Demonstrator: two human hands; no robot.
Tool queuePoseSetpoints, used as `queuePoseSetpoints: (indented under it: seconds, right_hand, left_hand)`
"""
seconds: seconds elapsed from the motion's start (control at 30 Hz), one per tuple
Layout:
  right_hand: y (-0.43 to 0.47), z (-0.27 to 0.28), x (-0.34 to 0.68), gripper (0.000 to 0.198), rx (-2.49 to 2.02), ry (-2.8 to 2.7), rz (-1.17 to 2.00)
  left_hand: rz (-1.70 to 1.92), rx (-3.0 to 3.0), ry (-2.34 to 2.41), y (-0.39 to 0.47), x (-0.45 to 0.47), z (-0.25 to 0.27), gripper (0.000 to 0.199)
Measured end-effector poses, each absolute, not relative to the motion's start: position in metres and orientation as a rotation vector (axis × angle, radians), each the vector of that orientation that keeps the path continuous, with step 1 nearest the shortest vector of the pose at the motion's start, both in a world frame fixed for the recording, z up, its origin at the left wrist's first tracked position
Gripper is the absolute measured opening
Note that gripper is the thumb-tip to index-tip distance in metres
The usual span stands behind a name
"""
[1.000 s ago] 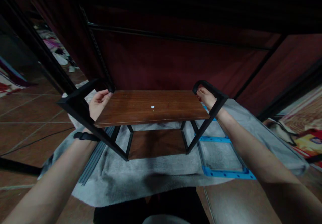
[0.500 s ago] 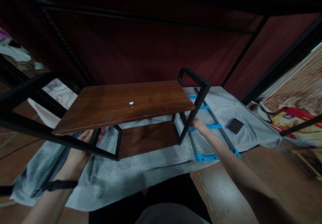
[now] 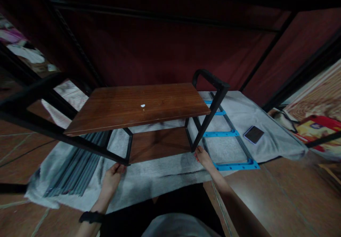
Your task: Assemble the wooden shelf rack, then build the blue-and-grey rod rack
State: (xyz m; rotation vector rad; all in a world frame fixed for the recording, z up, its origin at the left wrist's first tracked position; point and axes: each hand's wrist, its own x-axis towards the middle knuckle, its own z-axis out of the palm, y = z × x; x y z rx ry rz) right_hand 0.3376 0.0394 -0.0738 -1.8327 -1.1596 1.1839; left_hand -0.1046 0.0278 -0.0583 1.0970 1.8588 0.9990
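A small two-tier shelf (image 3: 149, 100) with brown wood-grain boards and a black metal frame stands before me on a grey cloth (image 3: 165, 180). At its lower left front corner, the fingers of my left hand (image 3: 114, 174) are closed on the frame's foot. My right hand (image 3: 204, 158) pinches the lower right front corner in the same way. Both fingertips are partly hidden by the frame. A white mark (image 3: 142, 105) shows on the upper board. The lower board (image 3: 160, 144) lies close to the cloth.
Left of the shelf lies a bundle of grey tubes (image 3: 77, 169). To the right is a ladder-like frame with blue crosspieces (image 3: 236, 166), then a phone (image 3: 254, 134). A dark red panel (image 3: 160, 48) rises behind. A red and yellow package (image 3: 319, 132) sits far right.
Both hands have come down and toward me, from beside the frame's sides to its lower front corners. The tube bundle shows more fully. The view has shifted slightly.
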Motion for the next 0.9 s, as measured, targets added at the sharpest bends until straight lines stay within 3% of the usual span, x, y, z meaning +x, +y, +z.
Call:
queuePoseSetpoints:
  seconds: [0.13,0.4,0.9]
  right_hand:
    - [0.039,-0.076,0.338,0.015,-1.873,-1.132,1.177]
    - [0.045,-0.088,0.341,0.012,-1.844,-1.063,1.219]
    - [0.052,-0.072,0.334,0.012,-1.803,-1.022,1.32]
  left_hand:
    - [0.947,1.261,1.906,0.027,-0.109,-0.068,0.043]
    - [0.894,1.43,1.891,0.021,-0.107,-0.06,0.024]
    - [0.861,1.555,1.939,0.021,-0.104,-0.057,0.028]
